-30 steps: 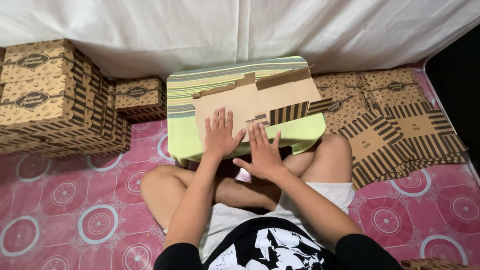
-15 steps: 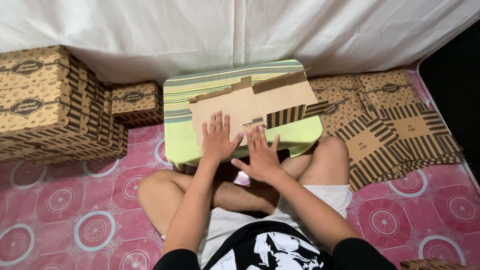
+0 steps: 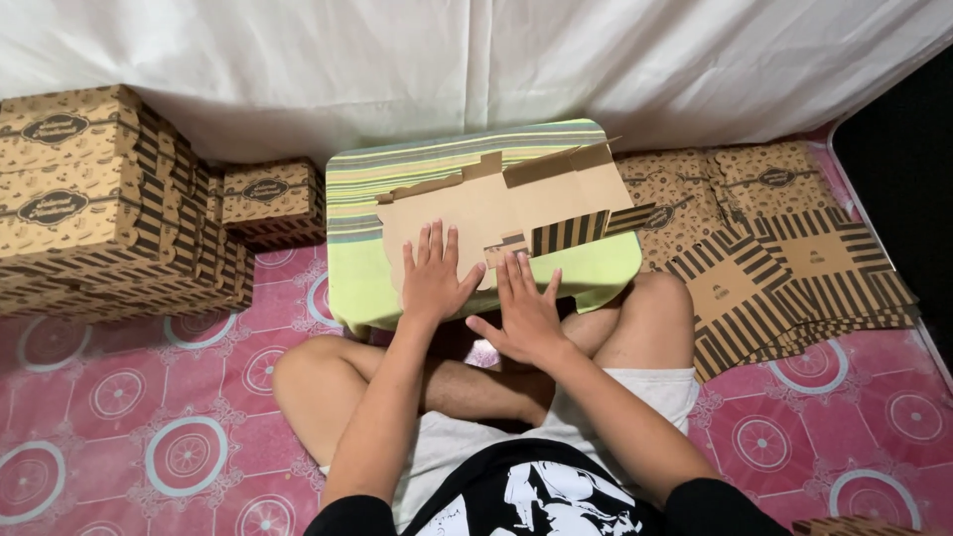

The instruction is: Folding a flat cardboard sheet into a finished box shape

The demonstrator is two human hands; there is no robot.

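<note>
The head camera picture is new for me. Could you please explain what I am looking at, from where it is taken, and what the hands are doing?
There is no machine here: a person sits cross-legged on a pink patterned floor mat, and a camera worn on the head looks down at the person's own two bare hands. In front of the knees stands a small green table with a striped top. On it lies a flat, unfolded cardboard box blank, brown with striped flaps. The left hand and the right hand press flat on its near edge, fingers spread; neither grips anything. Finished folded boxes are stacked at the left, and a pile of flat blanks lies at the right. A white sheet hangs behind.
</note>
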